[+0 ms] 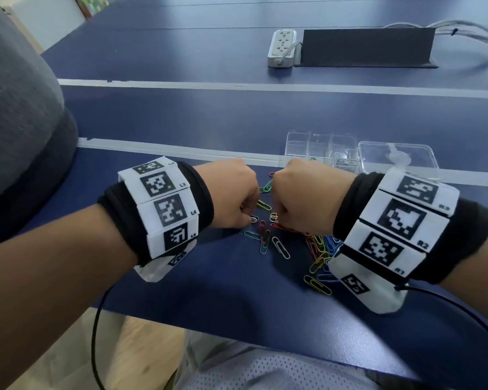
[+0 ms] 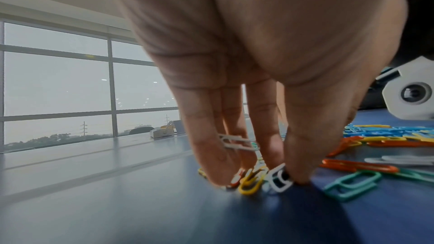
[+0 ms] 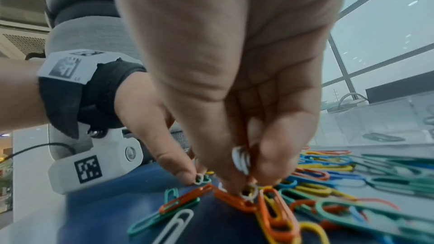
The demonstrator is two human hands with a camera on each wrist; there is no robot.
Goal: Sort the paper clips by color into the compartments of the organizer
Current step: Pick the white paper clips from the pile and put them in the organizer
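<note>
A heap of coloured paper clips (image 1: pixel 316 249) lies on the blue table, spreading right under my right wrist. My left hand (image 1: pixel 250 218) reaches down at the heap's left edge. It pinches a white clip (image 2: pixel 280 179) against the table and keeps another white clip (image 2: pixel 234 142) tucked between its fingers. My right hand (image 1: pixel 275 218) is close beside it, fingertips on a white clip (image 3: pixel 249 192), with more white clips (image 3: pixel 240 159) held in its curled fingers. The clear organizer (image 1: pixel 296 147) stands just behind my hands, with pale clips (image 1: pixel 345 161) in one compartment.
The organizer's clear lid (image 1: pixel 397 156) lies open to its right. A white power strip (image 1: pixel 282 46) and a dark box (image 1: pixel 366 47) with cables sit far back. The table's front edge (image 1: pixel 237 330) is close below my wrists.
</note>
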